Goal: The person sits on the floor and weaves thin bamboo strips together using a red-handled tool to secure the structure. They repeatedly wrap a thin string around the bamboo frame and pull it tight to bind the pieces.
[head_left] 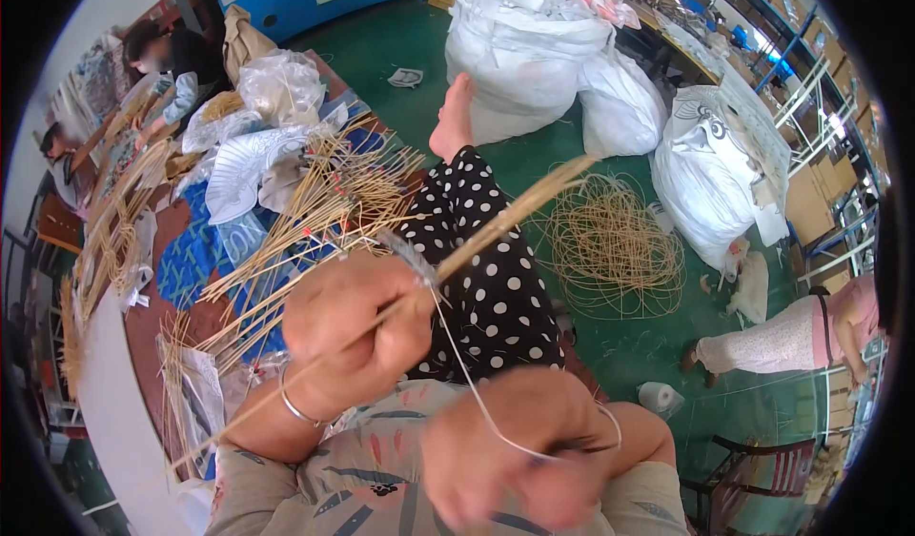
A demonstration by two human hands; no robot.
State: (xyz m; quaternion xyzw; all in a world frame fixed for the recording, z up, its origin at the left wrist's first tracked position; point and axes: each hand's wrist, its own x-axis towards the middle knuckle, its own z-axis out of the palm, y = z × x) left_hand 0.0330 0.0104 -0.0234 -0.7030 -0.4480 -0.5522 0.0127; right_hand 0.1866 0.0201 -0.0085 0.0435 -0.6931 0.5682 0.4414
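My left hand [357, 322], with a bangle at its wrist, is closed around a bundle of thin bamboo strips [515, 208]. The bundle slants up to the right, and a thinner length runs down to the left past my forearm. A greyish wrapping [408, 254] sits on the strips just above my fingers. From there a white string [461, 353] hangs in a curve to my right hand [524, 445], which is closed on it in front of my lap. Motion smears the right fingers, and a dark thing by them is too blurred to name.
At left, a table [143, 345] bears many bamboo sticks [295, 217] and plastic bags [281, 86]; two people sit beyond. A coil of thin strips [615, 245] lies on the green floor, near large white sacks [524, 50]. At right stand a person [777, 336] and a wooden chair [762, 469].
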